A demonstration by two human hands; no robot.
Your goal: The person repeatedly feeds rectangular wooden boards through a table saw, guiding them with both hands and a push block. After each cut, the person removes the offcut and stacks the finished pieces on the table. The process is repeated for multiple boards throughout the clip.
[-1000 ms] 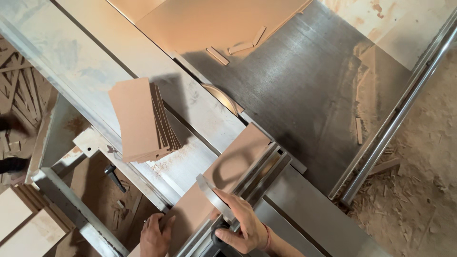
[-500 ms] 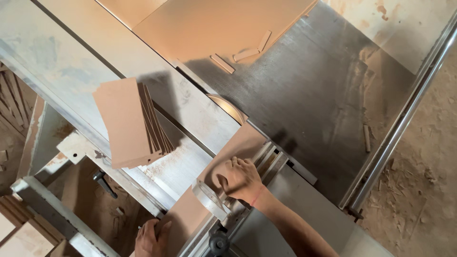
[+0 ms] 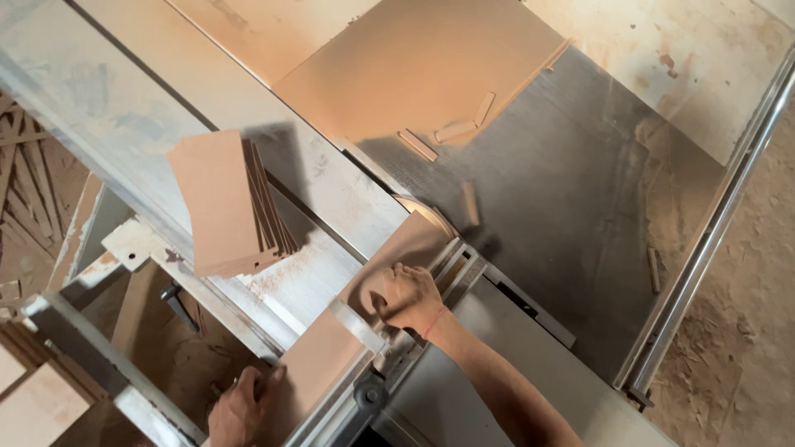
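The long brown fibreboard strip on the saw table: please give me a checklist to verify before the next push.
1. Right hand pressing the long brown fibreboard strip flat: ok.
2. Left hand holding the strip's near end: ok.
3. Right fingers clear of the round saw blade: not ok, they sit close behind it.
4. Strip edge against the grey metal fence: cannot tell.
5. Loose brown offcuts away from the blade path: not ok, one lies beside the blade.
6. Stack of cut brown boards out of the way: ok.
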